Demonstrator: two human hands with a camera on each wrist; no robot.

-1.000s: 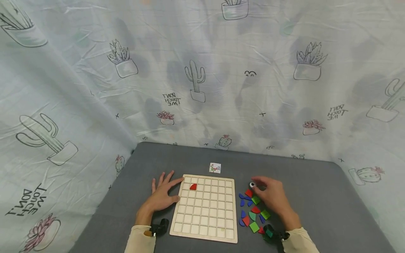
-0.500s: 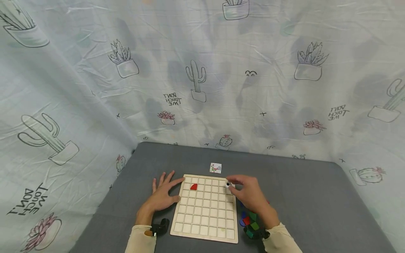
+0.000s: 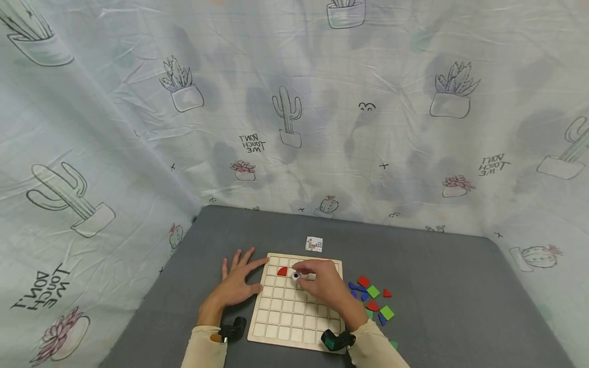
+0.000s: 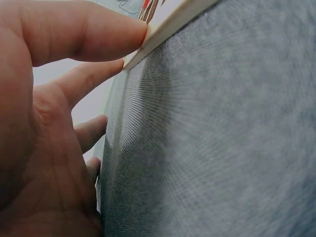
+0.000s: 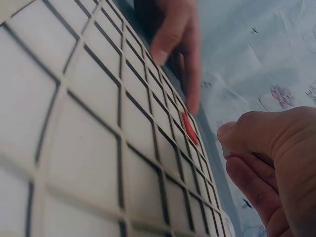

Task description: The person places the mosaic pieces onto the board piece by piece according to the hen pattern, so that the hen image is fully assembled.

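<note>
A wooden grid board (image 3: 286, 319) lies on the grey table. A red quarter-circle piece (image 3: 282, 271) sits in one cell near its upper left; the right wrist view also shows this red piece (image 5: 189, 129). Over the board's upper part, my right hand (image 3: 327, 286) pinches a white tile with a black dot (image 3: 296, 276) between thumb and index finger, just right of the red piece. My left hand (image 3: 234, 287) is spread at the board's left side, thumb and index fingertips against the edge. The left wrist view shows these fingers (image 4: 89, 32) at the board's rim (image 4: 173, 24).
Right of the board lie several loose coloured pieces, among them a red square (image 3: 364, 281), a green square (image 3: 387, 313) and a red triangle (image 3: 387, 293). A small printed card (image 3: 314, 244) lies beyond the board. A cactus-patterned curtain (image 3: 331, 168) hangs around the table.
My right hand has carried the white dotted tile leftward from the loose pieces across the board to beside the red piece. My left hand has stayed at the board's edge.
</note>
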